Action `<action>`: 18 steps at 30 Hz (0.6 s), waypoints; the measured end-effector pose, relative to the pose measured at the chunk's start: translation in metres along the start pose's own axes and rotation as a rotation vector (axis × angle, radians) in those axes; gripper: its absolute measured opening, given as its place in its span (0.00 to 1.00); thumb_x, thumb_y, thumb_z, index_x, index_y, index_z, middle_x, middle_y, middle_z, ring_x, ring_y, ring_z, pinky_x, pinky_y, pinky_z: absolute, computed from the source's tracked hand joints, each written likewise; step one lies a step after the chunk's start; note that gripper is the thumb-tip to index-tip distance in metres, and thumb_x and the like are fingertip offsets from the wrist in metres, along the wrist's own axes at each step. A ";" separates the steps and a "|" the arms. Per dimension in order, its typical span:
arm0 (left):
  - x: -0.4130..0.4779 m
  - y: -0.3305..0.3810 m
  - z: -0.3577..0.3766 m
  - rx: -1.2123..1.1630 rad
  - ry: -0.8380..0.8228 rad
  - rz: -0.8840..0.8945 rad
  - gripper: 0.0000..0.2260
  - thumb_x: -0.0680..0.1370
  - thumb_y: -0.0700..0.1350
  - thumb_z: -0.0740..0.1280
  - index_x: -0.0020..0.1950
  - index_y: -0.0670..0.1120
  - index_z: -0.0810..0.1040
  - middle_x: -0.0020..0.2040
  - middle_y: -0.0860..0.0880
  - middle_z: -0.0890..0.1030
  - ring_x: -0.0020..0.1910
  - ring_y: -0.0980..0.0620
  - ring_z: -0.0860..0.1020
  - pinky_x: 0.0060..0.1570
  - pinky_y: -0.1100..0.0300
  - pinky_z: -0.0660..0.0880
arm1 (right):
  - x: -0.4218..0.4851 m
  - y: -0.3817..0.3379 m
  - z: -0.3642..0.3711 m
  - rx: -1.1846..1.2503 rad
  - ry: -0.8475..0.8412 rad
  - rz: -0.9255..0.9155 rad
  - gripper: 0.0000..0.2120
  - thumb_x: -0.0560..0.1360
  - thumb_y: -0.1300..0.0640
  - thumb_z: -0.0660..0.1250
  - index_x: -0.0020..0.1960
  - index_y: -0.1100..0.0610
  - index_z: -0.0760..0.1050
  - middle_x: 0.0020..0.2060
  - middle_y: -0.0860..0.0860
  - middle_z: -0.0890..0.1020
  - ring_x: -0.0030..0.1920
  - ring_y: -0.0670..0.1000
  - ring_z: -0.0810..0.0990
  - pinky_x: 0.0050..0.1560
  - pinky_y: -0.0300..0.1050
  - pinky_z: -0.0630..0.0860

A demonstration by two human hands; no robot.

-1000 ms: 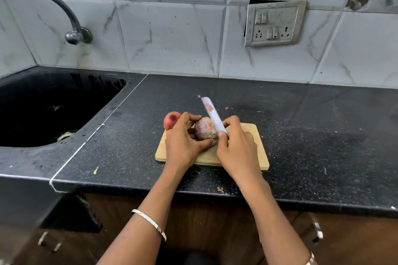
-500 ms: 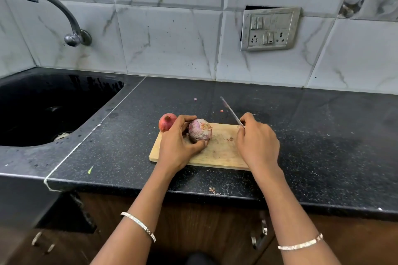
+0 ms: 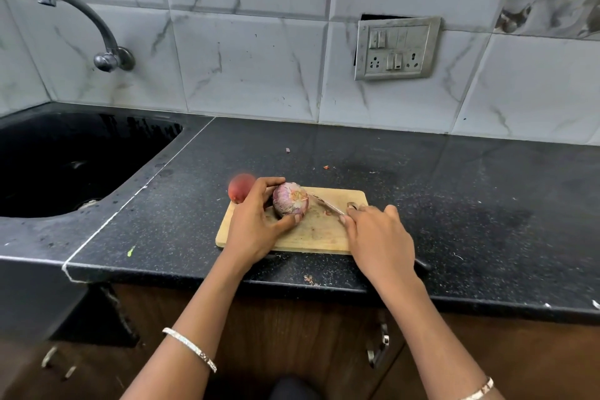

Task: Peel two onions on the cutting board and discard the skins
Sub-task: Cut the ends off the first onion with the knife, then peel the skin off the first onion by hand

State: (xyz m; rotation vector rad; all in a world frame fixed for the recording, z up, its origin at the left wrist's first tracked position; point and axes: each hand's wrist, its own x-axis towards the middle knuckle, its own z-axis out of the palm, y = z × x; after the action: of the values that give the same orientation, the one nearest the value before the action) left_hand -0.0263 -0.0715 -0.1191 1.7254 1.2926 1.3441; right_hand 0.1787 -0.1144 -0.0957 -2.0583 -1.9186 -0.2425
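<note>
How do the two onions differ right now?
The held onion is gripped by the left hand; the red onion lies untouched behind that hand. The held onion looks pale purple, one end trimmed; the red onion has smooth red skin. Both are near the cutting board's left end.

From the cutting board (image 3: 319, 234), the widest open run of black counter (image 3: 470, 204) lies at 3 o'clock and reaches the frame's edge. At 12 o'clock a band of counter carries a few small scraps before the tiled wall (image 3: 253, 58) closes it off. The switch plate (image 3: 397, 47) sits on that wall at 1 o'clock. At 9 o'clock a strip of counter leads to the sink (image 3: 139, 135), with the tap (image 3: 97, 29) arching above it at 10 o'clock.

On the board, the left hand (image 3: 256, 224) gripping the pale onion (image 3: 290, 200), with the red onion (image 3: 240, 187) beside it, fills the 10 o'clock corner. The right hand (image 3: 380, 237) holding the knife (image 3: 326, 204) blocks the 3 o'clock edge. Bare wood shows between the hands toward 6 o'clock.
</note>
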 end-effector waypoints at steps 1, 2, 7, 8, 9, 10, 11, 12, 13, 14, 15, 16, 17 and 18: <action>0.000 0.000 0.000 -0.008 0.002 -0.006 0.29 0.69 0.42 0.82 0.65 0.55 0.74 0.63 0.57 0.81 0.65 0.61 0.78 0.69 0.54 0.74 | 0.002 0.002 -0.003 0.036 -0.012 0.021 0.17 0.85 0.46 0.55 0.61 0.49 0.80 0.49 0.48 0.83 0.56 0.54 0.74 0.38 0.47 0.70; 0.000 0.001 0.000 -0.018 0.005 -0.006 0.28 0.69 0.42 0.82 0.65 0.54 0.75 0.63 0.57 0.81 0.64 0.61 0.78 0.68 0.54 0.75 | 0.005 0.005 -0.008 0.061 -0.001 0.042 0.15 0.85 0.48 0.56 0.59 0.51 0.81 0.46 0.50 0.82 0.52 0.55 0.76 0.37 0.47 0.69; -0.002 0.001 0.000 -0.011 0.014 -0.001 0.29 0.68 0.42 0.82 0.64 0.55 0.75 0.63 0.58 0.80 0.64 0.63 0.77 0.68 0.57 0.75 | 0.027 0.020 -0.021 0.204 0.035 0.108 0.12 0.83 0.50 0.60 0.49 0.53 0.79 0.39 0.52 0.81 0.38 0.57 0.75 0.36 0.49 0.70; -0.002 0.001 0.000 -0.007 0.017 0.004 0.29 0.68 0.43 0.82 0.64 0.55 0.75 0.62 0.58 0.81 0.64 0.63 0.78 0.67 0.58 0.75 | 0.031 0.022 -0.023 0.245 0.021 0.118 0.15 0.82 0.47 0.61 0.44 0.53 0.79 0.36 0.52 0.81 0.38 0.57 0.78 0.37 0.49 0.74; -0.002 0.002 0.000 -0.003 0.018 0.007 0.29 0.68 0.43 0.82 0.64 0.55 0.75 0.62 0.58 0.81 0.64 0.63 0.78 0.67 0.59 0.75 | 0.035 0.025 -0.023 0.279 -0.003 0.131 0.18 0.82 0.44 0.61 0.40 0.54 0.78 0.34 0.52 0.82 0.38 0.58 0.80 0.39 0.50 0.78; -0.002 0.003 0.000 0.000 0.017 0.009 0.29 0.68 0.43 0.82 0.64 0.55 0.75 0.62 0.58 0.81 0.64 0.63 0.78 0.67 0.60 0.75 | 0.040 0.028 -0.022 0.295 -0.039 0.146 0.21 0.81 0.42 0.61 0.36 0.54 0.78 0.32 0.52 0.82 0.38 0.58 0.81 0.42 0.52 0.80; -0.002 0.003 0.000 0.001 0.016 0.009 0.29 0.68 0.43 0.82 0.64 0.55 0.75 0.62 0.58 0.81 0.64 0.63 0.78 0.67 0.60 0.74 | 0.044 0.031 -0.020 0.291 -0.086 0.164 0.23 0.80 0.40 0.61 0.35 0.54 0.77 0.33 0.53 0.82 0.38 0.59 0.82 0.43 0.53 0.82; -0.002 0.004 0.000 0.002 0.015 0.009 0.29 0.68 0.43 0.82 0.64 0.55 0.75 0.62 0.59 0.80 0.64 0.63 0.77 0.67 0.61 0.74 | 0.046 0.031 -0.018 0.271 -0.130 0.180 0.22 0.80 0.41 0.62 0.35 0.54 0.77 0.36 0.54 0.82 0.39 0.59 0.83 0.44 0.54 0.82; -0.002 0.004 0.000 0.002 0.014 0.009 0.29 0.68 0.43 0.82 0.64 0.55 0.75 0.61 0.59 0.80 0.64 0.63 0.77 0.67 0.61 0.74 | 0.047 0.031 -0.016 0.254 -0.151 0.187 0.19 0.79 0.41 0.63 0.37 0.54 0.77 0.38 0.55 0.82 0.40 0.60 0.83 0.44 0.54 0.82; -0.002 0.004 0.000 0.003 0.012 0.011 0.29 0.68 0.43 0.82 0.65 0.54 0.75 0.61 0.59 0.80 0.64 0.64 0.77 0.67 0.62 0.74 | 0.047 0.029 -0.014 0.242 -0.154 0.189 0.17 0.79 0.43 0.65 0.39 0.54 0.77 0.41 0.55 0.82 0.40 0.61 0.83 0.45 0.54 0.83; -0.002 0.004 0.000 0.008 0.012 0.013 0.29 0.68 0.43 0.82 0.65 0.54 0.75 0.61 0.59 0.80 0.65 0.64 0.77 0.67 0.62 0.73 | 0.047 0.027 -0.012 0.227 -0.143 0.188 0.15 0.79 0.44 0.66 0.42 0.54 0.77 0.44 0.55 0.82 0.42 0.61 0.83 0.45 0.52 0.82; -0.002 0.004 0.000 0.013 0.012 0.015 0.29 0.68 0.43 0.82 0.65 0.54 0.75 0.61 0.59 0.80 0.65 0.64 0.76 0.67 0.62 0.73 | 0.046 0.024 -0.011 0.199 -0.133 0.187 0.13 0.79 0.45 0.66 0.46 0.55 0.77 0.47 0.54 0.81 0.45 0.61 0.83 0.45 0.50 0.80; -0.002 0.004 0.000 0.014 0.012 0.016 0.29 0.68 0.43 0.82 0.65 0.55 0.75 0.62 0.59 0.80 0.64 0.64 0.76 0.67 0.62 0.73 | 0.045 0.021 -0.010 0.157 -0.124 0.187 0.12 0.80 0.46 0.66 0.49 0.55 0.77 0.49 0.54 0.81 0.48 0.61 0.82 0.44 0.48 0.76; -0.002 0.003 0.000 0.013 0.012 0.019 0.28 0.68 0.43 0.82 0.64 0.55 0.75 0.62 0.59 0.80 0.64 0.65 0.77 0.66 0.64 0.73 | 0.043 0.018 -0.011 0.112 -0.109 0.186 0.12 0.81 0.47 0.65 0.52 0.56 0.77 0.50 0.55 0.80 0.51 0.61 0.81 0.43 0.49 0.73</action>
State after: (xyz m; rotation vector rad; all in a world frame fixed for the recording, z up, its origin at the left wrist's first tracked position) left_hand -0.0252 -0.0744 -0.1168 1.7451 1.2978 1.3617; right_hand 0.2010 -0.0786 -0.0730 -2.1963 -1.7415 0.0210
